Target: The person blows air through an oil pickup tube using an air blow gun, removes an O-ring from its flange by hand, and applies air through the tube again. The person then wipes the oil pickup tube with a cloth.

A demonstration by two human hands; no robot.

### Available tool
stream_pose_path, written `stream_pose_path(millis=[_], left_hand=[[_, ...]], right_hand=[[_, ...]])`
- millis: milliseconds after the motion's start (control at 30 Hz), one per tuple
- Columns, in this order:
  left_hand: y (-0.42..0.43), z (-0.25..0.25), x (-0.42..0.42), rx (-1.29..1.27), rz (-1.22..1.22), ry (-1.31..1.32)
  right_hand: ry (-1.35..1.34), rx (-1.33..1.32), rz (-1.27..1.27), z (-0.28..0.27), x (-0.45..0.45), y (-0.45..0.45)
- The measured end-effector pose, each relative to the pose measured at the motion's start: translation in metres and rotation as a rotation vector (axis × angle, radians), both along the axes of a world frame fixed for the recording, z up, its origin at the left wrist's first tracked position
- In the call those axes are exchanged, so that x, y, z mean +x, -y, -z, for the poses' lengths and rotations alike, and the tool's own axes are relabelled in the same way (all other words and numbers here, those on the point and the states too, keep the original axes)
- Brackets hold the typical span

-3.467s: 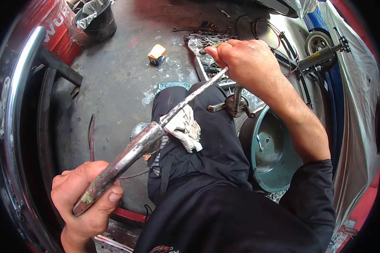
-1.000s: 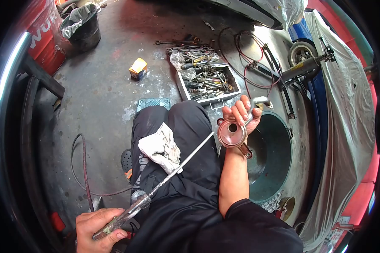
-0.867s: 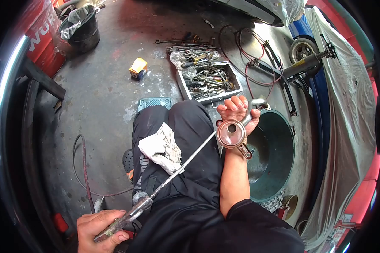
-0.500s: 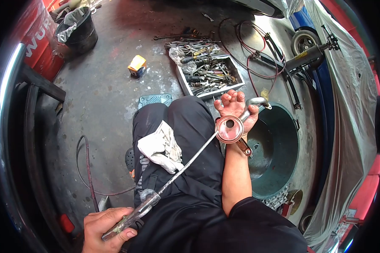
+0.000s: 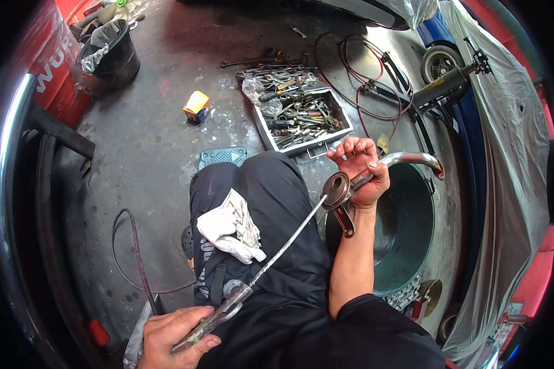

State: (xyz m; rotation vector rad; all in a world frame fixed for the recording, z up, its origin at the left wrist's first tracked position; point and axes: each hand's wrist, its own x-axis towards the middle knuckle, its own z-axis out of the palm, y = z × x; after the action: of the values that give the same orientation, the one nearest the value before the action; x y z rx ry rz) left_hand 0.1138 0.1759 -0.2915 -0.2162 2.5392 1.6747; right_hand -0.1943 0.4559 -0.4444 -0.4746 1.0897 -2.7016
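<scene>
My left hand (image 5: 178, 337) is closed around the handle of a worn metal air blow gun (image 5: 226, 309). Its long thin nozzle slants up to the right, the tip at the round cup of an oil pickup tube (image 5: 337, 189); whether they touch I cannot tell. My right hand (image 5: 368, 178), palm up, grips that tube, thumb over the pipe and other fingers curled loosely. The tube has a flat bracket pointing down and a bent shiny pipe (image 5: 409, 158) reaching right. On my thigh lies a crumpled white glove or rag (image 5: 228, 227).
A large green tub (image 5: 420, 246) stands below my right forearm. Ahead are a tray of wrenches (image 5: 301, 117), a yellow-and-dark box (image 5: 196, 107) and a black bucket (image 5: 120, 58). A reddish hose (image 5: 140, 264) runs along the floor at left; plastic sheeting (image 5: 505, 154) hangs at right.
My right hand has turned the pickup tube: its cup now shows more edge-on and its bent pipe extends further right. My left hand and the blow gun have shifted slightly right.
</scene>
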Motion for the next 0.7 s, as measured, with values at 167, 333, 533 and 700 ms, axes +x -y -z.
stream_pose_path(millis=[167, 333, 533, 700], left_hand=[[-0.003, -0.002, -0.004, 0.063, 0.003, 0.024], [-0.008, 0.004, 0.001, 0.223, -0.035, 0.059], [-0.014, 0.027, 0.003, 0.273, -0.261, 0.213], [-0.017, 0.022, 0.006, 0.327, -0.265, 0.144]], right_hand=[[-0.007, -0.082, 0.008, -0.003, -0.002, -0.006], [-0.024, -0.08, 0.007, -0.009, -0.005, -0.007], [-0.033, -0.092, -0.007, -0.01, -0.007, -0.008], [-0.025, -0.069, 0.018, -0.011, -0.007, -0.009]])
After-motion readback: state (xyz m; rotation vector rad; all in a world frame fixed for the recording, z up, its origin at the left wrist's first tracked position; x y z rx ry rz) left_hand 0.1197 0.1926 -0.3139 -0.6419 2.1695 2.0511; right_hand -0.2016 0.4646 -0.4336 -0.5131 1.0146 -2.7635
